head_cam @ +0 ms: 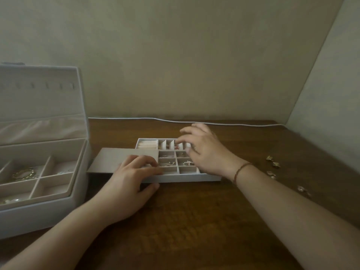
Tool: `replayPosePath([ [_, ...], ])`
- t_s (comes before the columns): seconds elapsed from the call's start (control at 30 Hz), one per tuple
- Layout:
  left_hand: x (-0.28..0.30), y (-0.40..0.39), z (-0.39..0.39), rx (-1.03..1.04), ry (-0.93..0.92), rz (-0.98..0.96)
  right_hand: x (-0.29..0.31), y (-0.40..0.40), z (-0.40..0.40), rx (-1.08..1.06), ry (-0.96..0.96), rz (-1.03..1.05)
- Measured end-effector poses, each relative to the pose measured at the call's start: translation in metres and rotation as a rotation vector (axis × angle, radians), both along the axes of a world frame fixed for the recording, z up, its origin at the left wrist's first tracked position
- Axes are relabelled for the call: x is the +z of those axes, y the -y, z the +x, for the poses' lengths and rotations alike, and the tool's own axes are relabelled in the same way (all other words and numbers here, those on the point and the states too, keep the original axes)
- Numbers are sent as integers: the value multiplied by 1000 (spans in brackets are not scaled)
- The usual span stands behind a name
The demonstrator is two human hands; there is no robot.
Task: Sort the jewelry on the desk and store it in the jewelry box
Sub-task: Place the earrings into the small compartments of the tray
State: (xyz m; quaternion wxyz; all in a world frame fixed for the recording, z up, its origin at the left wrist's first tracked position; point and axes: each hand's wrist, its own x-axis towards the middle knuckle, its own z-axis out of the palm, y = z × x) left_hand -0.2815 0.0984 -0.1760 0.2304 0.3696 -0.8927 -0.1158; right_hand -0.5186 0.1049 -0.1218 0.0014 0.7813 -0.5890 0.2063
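Note:
A white compartment tray (187, 178) lies on the wooden desk (194, 221) in the middle, with small earrings (188, 163) in some cells and ring rolls (147, 145) at its back left. My left hand (130, 184) grips the tray's front left edge, thumb on the front wall and fingers curled over the rim. My right hand (202, 151) hovers over the tray's back right cells; its fingers are blurred and reach down into a cell. Whether they pinch anything cannot be told. The open jewelry box (39, 207) stands at the left, a gold bracelet (24, 173) in one compartment.
A flat grey lid (116, 158) lies between the box and the tray, partly under the tray. Several loose gold earrings (273, 164) lie on the desk to the right of my right forearm. A white cable (224, 124) runs along the back wall.

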Motion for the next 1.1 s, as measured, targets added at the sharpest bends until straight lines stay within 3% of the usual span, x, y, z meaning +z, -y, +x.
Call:
replayPosePath([
  [0.13, -1, 0, 1, -8, -6, -11, 16, -38, -69, -101, 77, -53],
  [0.23, -2, 0, 1, -13, -12, -12, 30, -75, -138, -287, 392, -29],
  [0.3, -3, 0, 0, -4, -19, -26, 28, -95, -168, -421, 487, 29],
  [0.37, -4, 0, -2, 10, -50, -25, 18, -97, -178, -544, 374, 195],
  [0.5, -4, 3, 0, 35, -107, 6, 5, -82, -159, -575, 82, 442],
  [0.6, -4, 2, -1, 32, -99, 1, 3, -77, -149, -620, -20, 453],
  [0.77, -2, -2, -3, 31, -122, 10, 1, -74, -132, -580, 12, 508],
  [0.93, -2, -1, -2, 25, -129, 20, -2, -70, -112, -592, -126, 434],
  [1.1, 0, -1, -1, 17, -131, 23, -6, -69, -106, -530, -129, 415],
])
